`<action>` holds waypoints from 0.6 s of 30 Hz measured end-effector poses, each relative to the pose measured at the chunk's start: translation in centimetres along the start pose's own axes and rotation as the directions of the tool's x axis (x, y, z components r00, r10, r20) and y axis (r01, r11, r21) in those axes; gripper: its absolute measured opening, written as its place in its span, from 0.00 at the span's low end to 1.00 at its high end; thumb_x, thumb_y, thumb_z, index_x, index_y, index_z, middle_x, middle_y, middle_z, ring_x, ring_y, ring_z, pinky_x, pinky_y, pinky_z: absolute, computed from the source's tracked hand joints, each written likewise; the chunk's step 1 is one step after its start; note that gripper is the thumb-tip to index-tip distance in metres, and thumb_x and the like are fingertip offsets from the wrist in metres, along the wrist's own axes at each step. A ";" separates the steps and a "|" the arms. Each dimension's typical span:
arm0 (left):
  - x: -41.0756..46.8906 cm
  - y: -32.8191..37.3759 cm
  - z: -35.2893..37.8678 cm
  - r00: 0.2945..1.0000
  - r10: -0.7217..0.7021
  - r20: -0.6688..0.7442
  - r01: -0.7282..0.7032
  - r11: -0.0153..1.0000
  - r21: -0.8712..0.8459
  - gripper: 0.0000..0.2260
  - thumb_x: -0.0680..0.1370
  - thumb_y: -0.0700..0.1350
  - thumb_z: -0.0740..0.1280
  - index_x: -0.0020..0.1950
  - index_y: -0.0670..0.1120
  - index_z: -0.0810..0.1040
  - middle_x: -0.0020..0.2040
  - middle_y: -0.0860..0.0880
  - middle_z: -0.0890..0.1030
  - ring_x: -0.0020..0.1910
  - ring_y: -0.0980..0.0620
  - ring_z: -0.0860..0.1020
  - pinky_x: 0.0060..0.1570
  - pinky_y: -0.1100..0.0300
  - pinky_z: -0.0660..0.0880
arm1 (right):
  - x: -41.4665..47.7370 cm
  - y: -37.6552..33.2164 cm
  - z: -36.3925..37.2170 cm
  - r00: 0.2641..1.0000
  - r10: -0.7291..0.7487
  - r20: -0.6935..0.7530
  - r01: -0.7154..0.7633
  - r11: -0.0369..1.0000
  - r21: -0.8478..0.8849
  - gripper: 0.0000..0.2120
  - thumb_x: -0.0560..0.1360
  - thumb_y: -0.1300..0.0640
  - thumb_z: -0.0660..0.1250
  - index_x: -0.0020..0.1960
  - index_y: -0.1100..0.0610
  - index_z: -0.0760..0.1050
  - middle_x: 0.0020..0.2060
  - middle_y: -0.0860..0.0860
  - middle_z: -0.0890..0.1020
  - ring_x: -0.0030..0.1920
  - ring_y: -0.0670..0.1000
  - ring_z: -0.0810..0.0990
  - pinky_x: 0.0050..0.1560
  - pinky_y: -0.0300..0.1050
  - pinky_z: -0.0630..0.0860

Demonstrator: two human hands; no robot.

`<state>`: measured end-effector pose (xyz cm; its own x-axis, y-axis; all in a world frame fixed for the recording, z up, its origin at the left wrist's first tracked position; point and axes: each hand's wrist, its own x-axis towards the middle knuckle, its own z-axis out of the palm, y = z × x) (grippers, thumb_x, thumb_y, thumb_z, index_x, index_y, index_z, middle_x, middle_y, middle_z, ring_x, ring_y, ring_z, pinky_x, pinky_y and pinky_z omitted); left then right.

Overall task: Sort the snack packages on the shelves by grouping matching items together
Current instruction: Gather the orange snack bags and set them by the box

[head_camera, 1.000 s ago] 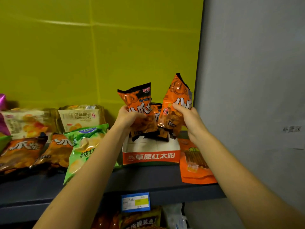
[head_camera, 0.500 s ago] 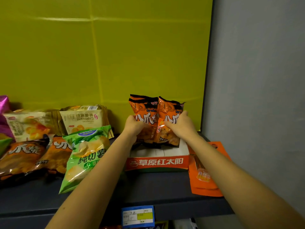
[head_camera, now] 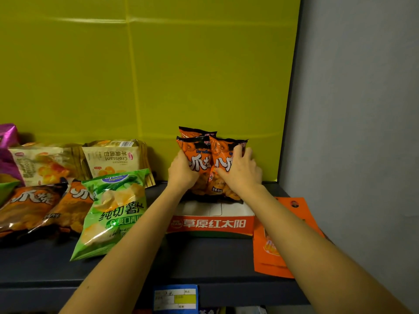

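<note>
- The left hand (head_camera: 182,175) grips the left edge of the orange snack bags (head_camera: 201,165), its fingers curled round the side and its thumb on the front.
- The right hand (head_camera: 243,177) holds the same bunch from the other side, its fingers (head_camera: 238,152) bent over the front and upper right corner of the right-most bag.
- Between the 2 sets of fingers, 2 bags stand upright side by side and touching. The top of a 3rd bag (head_camera: 192,132) shows just behind them.
- Just below the fingers, the bags' lower ends sit at the rear of an open white and red carton (head_camera: 213,223) on the dark shelf (head_camera: 204,259).
- Behind the fingers is a yellow-green panel (head_camera: 158,75). Right of the right fingers is a grey wall (head_camera: 362,109).
- Left of the left fingers, a green chip bag (head_camera: 113,214) leans over cream croissant packs (head_camera: 113,158).
- Further left, matching orange bags (head_camera: 29,202) lie flat, well apart from the held ones.
- A purple pack (head_camera: 8,135) sits at the far left edge.
- Below and right of the right fingers, flat orange pouches (head_camera: 269,252) lie beside the carton, partly under the forearm.
- A blue price label (head_camera: 174,295) hangs on the shelf's front edge, well below both hands.
</note>
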<state>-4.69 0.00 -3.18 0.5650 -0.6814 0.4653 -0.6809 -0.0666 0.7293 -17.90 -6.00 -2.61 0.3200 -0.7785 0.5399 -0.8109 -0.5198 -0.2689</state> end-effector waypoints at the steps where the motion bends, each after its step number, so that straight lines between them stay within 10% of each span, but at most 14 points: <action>1: 0.2 -0.1 0.0 1.000 -0.012 0.017 0.011 1.000 0.028 0.28 0.69 0.45 0.73 0.66 0.43 0.69 0.63 0.44 0.77 0.62 0.43 0.75 0.57 0.50 0.73 | 0.0 0.0 -0.1 1.000 -0.005 0.012 0.005 1.000 -0.002 0.36 0.72 0.39 0.63 0.70 0.57 0.55 0.67 0.59 0.62 0.60 0.60 0.72 0.43 0.49 0.71; 8: -2.1 1.6 -2.3 0.974 0.153 -0.169 -0.110 0.964 0.240 0.24 0.74 0.45 0.66 0.69 0.44 0.67 0.69 0.45 0.70 0.67 0.45 0.69 0.59 0.49 0.71 | -0.6 2.2 -2.6 0.993 -0.099 0.069 0.088 0.985 0.151 0.32 0.72 0.35 0.59 0.66 0.57 0.62 0.65 0.55 0.65 0.59 0.57 0.73 0.49 0.49 0.74; 12: -6.8 3.2 -3.7 0.890 0.361 -0.278 -0.323 0.930 0.173 0.10 0.74 0.46 0.66 0.55 0.46 0.77 0.52 0.49 0.79 0.48 0.49 0.78 0.43 0.52 0.77 | -2.8 6.5 -5.7 0.994 -0.108 -0.022 0.110 0.969 0.220 0.21 0.74 0.43 0.61 0.62 0.54 0.67 0.62 0.51 0.71 0.57 0.53 0.75 0.48 0.46 0.72; 18: -13.6 3.9 -3.6 0.951 0.305 -0.052 -0.304 0.952 0.037 0.08 0.74 0.53 0.66 0.41 0.49 0.79 0.34 0.57 0.79 0.33 0.57 0.77 0.33 0.59 0.74 | -8.1 14.0 -8.5 0.988 0.003 0.154 -0.053 0.944 0.327 0.11 0.74 0.48 0.65 0.52 0.53 0.75 0.47 0.48 0.79 0.49 0.50 0.78 0.50 0.47 0.73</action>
<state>-13.39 11.64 -4.84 0.3537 -0.6301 0.6913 -0.8372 0.1164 0.5344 -36.03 -3.98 -3.97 0.3892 -0.8247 0.4103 -0.6221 -0.5638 -0.5432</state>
